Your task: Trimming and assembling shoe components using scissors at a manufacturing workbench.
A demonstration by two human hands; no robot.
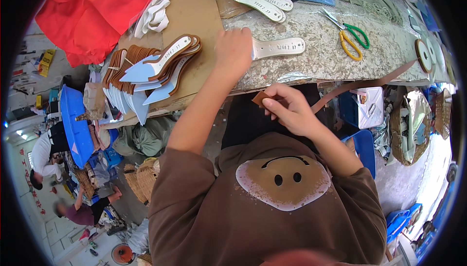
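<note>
My left hand (233, 47), fingers curled, is over the toe end of a white insole board (279, 47) with a light blue front. Its heel points right; my hand hides the toe. Close to my body, at the bench's front edge, my right hand (289, 108) pinches the end of a brown strip (260, 98) between thumb and fingers. The same-coloured strip runs on behind that hand, up to a roll (424, 56) at the bench's right end. Left of my left hand lies a stack of brown-edged insole boards (160, 64).
Green-and-yellow-handled scissors (354, 40) lie right on the bench, with more insole boards (258, 1) at the far side. White bands (155, 13) and red cloth (102, 13) are far left. A blue tub (77, 125) and two people (82, 212) are beyond the bench's left end.
</note>
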